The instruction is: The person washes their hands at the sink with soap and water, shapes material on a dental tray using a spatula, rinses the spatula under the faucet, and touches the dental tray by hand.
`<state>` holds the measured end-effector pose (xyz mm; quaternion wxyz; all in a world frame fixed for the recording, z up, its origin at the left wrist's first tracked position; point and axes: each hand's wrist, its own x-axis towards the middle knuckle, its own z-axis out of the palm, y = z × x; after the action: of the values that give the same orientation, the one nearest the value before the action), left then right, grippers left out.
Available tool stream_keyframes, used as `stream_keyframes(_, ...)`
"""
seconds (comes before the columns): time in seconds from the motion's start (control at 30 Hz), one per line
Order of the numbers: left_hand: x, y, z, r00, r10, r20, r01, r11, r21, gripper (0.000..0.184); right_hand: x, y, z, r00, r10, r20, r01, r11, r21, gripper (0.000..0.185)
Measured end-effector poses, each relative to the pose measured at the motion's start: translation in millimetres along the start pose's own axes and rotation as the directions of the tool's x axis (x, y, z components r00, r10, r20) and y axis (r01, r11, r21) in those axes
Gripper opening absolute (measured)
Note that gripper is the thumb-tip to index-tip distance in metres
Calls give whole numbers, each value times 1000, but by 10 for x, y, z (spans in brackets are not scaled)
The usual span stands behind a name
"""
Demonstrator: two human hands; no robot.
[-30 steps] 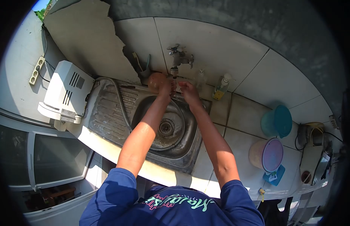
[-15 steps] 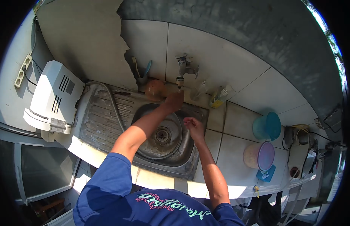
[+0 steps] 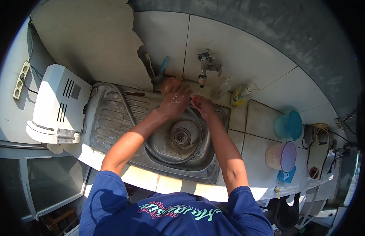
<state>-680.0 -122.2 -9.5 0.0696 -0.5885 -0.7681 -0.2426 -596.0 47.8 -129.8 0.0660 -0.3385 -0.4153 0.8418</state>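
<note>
1 left hand (image 3: 176, 100), fingers loosely spread, is just beside 1 right hand (image 3: 202, 105), fingers curled, any pinch unclear. Near them are the grey metal tap (image 3: 203, 70), orange-brown round object (image 3: 170, 84) and stainless-steel sink's (image 3: 168, 135) rear edge; room opens frontward.

Pale green script is spelling "Malaysia" across the navy T-shirt (image 3: 151, 225); the pump bottle (image 3: 240, 96) is bearing an unreadable label.

Hard sunlight across the counter's front edge (image 3: 163, 179), shaded wall, dark curved fisheye borders, hands (image 3: 176, 101) slightly blurred
</note>
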Motion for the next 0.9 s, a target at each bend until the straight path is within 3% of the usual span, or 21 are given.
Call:
stream_keyframes(0.03,4,-44,-78,999,-41,-29,39,996,-75,33,140,11,36,998,-26,49,19,990,143,15)
stream_keyframes(0.17,61,-148,-363,998,-37,-50,30,992,-126,32,308,-244,448,999,-36,14,31,961,276,10)
stream_keyframes(0.23,88,-115,-522,986,-148,-70,126,958,-259,33,425,-291,404,977,-10,212,-62,942,331,2)
stream_keyframes(0.33,113,-77,-605,964,-185,-190,121,944,-307,26,232,-302,534,996,-65,66,36,930,365,15)
stream_keyframes(0.43,131,-104,-544,952,-265,-156,179,889,-422,27,109,-212,537,994,-77,-82,102,926,364,23)
stream_keyframes(0.57,217,-71,-329,948,-262,-181,161,884,-438,28,33,-32,269,968,-244,-56,250,952,176,23)
stream_keyframes(0.67,401,40,-224,950,-274,-150,198,900,-387,29,-47,-68,244,981,-179,-72,187,975,117,25)
stream_keyframes(0.73,531,142,-190,921,-368,-132,225,776,-590,35,-181,-151,360,976,-165,-143,188,969,159,30)
stream_keyframes(0.77,562,165,-183,929,-348,-129,208,777,-594,35,-208,-144,392,979,-145,-143,168,971,169,33)
stream_keyframes(0.83,630,225,-111,879,-455,-142,239,680,-693,40,-217,-158,418,975,-114,-189,145,977,158,38)
stream_keyframes(0.9,549,76,245,862,-464,-202,164,633,-757,39,-286,-173,487,962,-113,-249,141,985,98,39)
